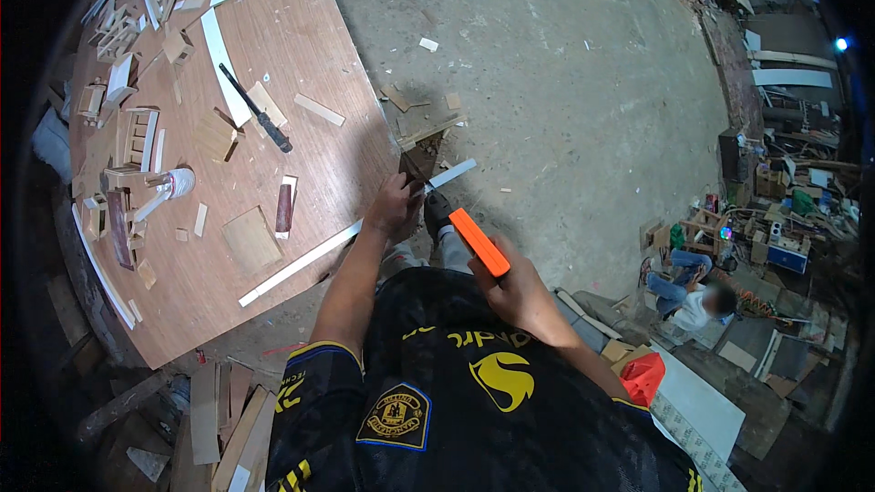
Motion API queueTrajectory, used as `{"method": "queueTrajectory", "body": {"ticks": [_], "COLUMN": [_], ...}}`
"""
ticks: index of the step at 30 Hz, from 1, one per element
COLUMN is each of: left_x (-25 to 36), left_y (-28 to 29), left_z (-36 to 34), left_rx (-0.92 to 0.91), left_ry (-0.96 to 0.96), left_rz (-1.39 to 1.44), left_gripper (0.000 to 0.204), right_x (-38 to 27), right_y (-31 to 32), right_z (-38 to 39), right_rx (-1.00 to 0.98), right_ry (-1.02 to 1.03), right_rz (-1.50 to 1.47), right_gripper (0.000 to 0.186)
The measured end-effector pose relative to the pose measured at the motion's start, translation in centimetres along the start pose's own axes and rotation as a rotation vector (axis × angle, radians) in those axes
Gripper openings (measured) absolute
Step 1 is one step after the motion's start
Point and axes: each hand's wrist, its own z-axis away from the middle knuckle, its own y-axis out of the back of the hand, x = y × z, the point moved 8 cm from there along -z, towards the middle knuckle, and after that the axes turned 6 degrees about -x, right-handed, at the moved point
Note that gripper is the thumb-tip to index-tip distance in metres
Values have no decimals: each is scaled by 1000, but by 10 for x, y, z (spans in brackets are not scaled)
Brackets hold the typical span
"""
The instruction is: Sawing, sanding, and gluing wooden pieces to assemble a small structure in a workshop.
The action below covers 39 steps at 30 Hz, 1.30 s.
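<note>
A long white strip (305, 264) slants over the table's near right corner, and its far end juts out past the edge. My left hand (394, 205) is closed around the strip near that edge. In my right hand (518, 290) is the orange handle of a saw (478, 241), gripped from the near side. Its thin dark blade appears to reach the strip just beyond my left fingers. Where blade and strip meet is partly hidden by my hand and a dark shoe below.
On the wooden table (328, 82) lie a long dark tool (255, 109), a square board (253, 240), a white container (182, 182) and many offcuts. Scraps litter the concrete floor (547, 82). A person (697, 301) sits at the right among clutter.
</note>
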Motion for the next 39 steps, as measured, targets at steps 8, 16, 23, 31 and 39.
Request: {"method": "queueTrajectory", "body": {"ticks": [8, 16, 23, 31, 39], "left_x": [2, -1, 4, 6, 6], "left_y": [-4, -6, 2, -1, 4], "left_z": [0, 0, 0, -2, -3], "left_rx": [32, -2, 32, 6, 15], "left_ry": [-47, -7, -44, -5, -6], "left_rz": [-141, -136, -126, -47, -52], "left_gripper": [26, 22, 24, 18, 17], "right_x": [1, 7, 20, 14, -11], "right_y": [-2, -5, -6, -4, 29], "right_z": [0, 5, 24, 53, 139], "right_rx": [-5, 50, 45, 63, 32], "right_ry": [6, -3, -54, -36, -285], "right_rz": [48, 21, 8, 51, 76], "right_gripper": [24, 20, 27, 25, 24]}}
